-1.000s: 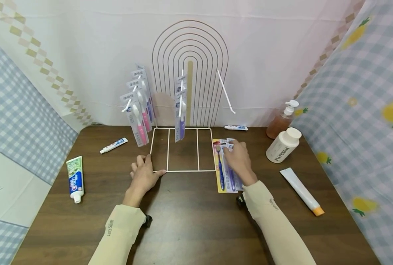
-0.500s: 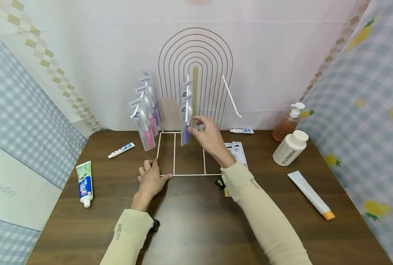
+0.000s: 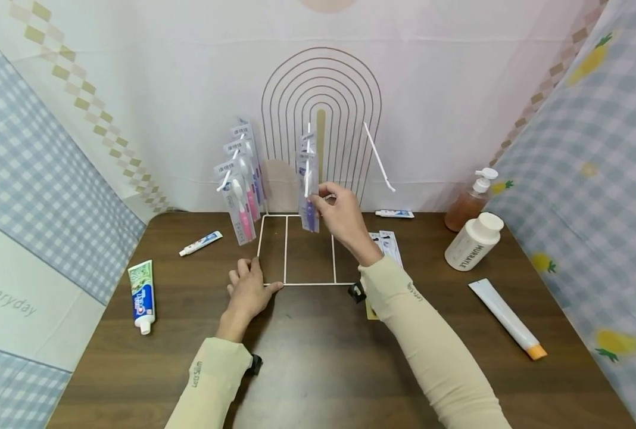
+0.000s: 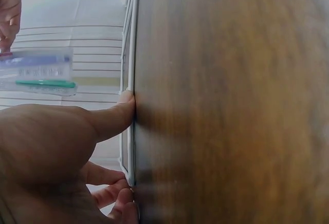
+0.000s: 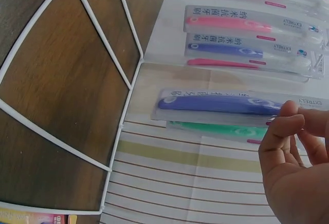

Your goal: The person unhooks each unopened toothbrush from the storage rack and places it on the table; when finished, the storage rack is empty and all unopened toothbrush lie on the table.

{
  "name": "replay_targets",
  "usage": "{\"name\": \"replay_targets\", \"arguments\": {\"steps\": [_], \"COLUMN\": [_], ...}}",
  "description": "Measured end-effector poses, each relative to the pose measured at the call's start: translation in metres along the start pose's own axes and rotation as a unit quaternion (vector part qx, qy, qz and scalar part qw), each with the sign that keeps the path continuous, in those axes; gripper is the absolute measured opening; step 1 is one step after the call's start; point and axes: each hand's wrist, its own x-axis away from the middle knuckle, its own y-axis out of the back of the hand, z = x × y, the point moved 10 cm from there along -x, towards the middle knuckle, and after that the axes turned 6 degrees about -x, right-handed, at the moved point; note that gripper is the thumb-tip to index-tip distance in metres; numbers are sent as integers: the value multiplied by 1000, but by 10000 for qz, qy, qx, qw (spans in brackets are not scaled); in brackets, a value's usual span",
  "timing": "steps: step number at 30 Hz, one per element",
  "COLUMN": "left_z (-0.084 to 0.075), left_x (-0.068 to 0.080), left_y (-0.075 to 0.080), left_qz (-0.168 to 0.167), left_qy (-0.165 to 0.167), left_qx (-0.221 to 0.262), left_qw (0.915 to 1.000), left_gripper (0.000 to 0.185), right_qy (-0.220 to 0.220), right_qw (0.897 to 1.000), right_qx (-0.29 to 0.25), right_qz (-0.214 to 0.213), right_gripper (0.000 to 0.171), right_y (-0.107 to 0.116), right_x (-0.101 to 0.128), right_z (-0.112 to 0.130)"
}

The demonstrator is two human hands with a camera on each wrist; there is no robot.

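Note:
My right hand [image 3: 345, 217] pinches the edge of a packaged purple toothbrush [image 5: 216, 103] with thumb and index finger. That pack hangs from the middle hook of a white wire display rack [image 3: 312, 284]. Behind it, in the right wrist view, hangs a pack with a green toothbrush [image 5: 218, 129]. My left hand [image 3: 248, 292] holds the front left corner of the rack's base, its thumb [image 4: 110, 121] lying on the front wire and its fingers bent at the side. Several packs with pink and purple toothbrushes [image 3: 245, 223] hang on the left hook.
The right hook [image 3: 379, 156] carries nothing. Partly under my right forearm lie more toothbrush packs [image 3: 390, 243]. Toothpaste tubes lie left [image 3: 142, 298] and right [image 3: 505, 319], with smaller tubes [image 3: 200, 243] further back. A white bottle [image 3: 470, 241] and an amber pump bottle [image 3: 464, 205] stand right.
My right hand has left the packs on the table, moved up and left to the middle hook and taken hold of the front pack, which has turned slightly. My left hand stays on the rack.

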Motion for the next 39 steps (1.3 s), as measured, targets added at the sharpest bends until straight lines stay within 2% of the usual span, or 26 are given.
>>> {"name": "replay_targets", "arguments": {"steps": [8, 14, 20, 29, 39], "left_z": [0, 1, -1, -2, -4], "left_x": [-2, -1, 0, -2, 0], "left_y": [3, 1, 1, -3, 2], "left_qz": [-13, 23, -4, 82, 3], "left_qy": [14, 53, 6, 15, 40], "left_qx": [30, 15, 2, 51, -42], "left_qw": [10000, 10000, 10000, 10000, 10000], "left_gripper": [98, 99, 97, 98, 96], "right_qy": [132, 73, 104, -129, -637], "right_qw": [9987, 9969, 9961, 9957, 9933], "right_qx": [-381, -637, -673, -408, 351], "right_qz": [-299, -446, -556, -816, -897], "right_gripper": [18, 20, 22, 19, 22], "right_y": [16, 25, 33, 52, 91], "right_x": [0, 3, 9, 21, 40], "right_z": [3, 0, -6, -30, -65]}}
